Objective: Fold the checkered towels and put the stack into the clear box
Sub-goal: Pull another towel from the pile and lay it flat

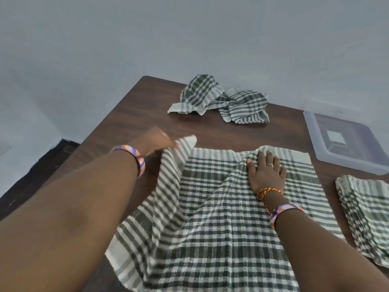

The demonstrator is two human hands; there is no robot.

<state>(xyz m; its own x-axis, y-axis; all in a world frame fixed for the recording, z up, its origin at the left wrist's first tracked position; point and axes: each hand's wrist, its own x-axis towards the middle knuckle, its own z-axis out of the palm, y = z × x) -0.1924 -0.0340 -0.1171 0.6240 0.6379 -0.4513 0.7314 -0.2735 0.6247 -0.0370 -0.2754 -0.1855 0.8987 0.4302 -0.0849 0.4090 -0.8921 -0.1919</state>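
- While the box (345, 142) stood at the table's (130, 114) 2 o'clock, it held only a small white square.
- Spread towel (210, 218) lay mid-table, long axis running from 6 to 12 o'clock.
- Left hand (153, 142), blurred, gripped its far-left corner, lifted.
- Right hand (266, 171) pressed flat on it, fingers straight.
- Folded stack (366, 216) lay at 3 o'clock; crumpled towels (221, 100) at 12.

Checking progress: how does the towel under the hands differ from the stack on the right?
The towel under the hands lies spread open and rumpled, one corner lifted by the left hand; the stack is folded, compact and untouched. The right hand presses only the open towel. Both share the same checkered pattern.
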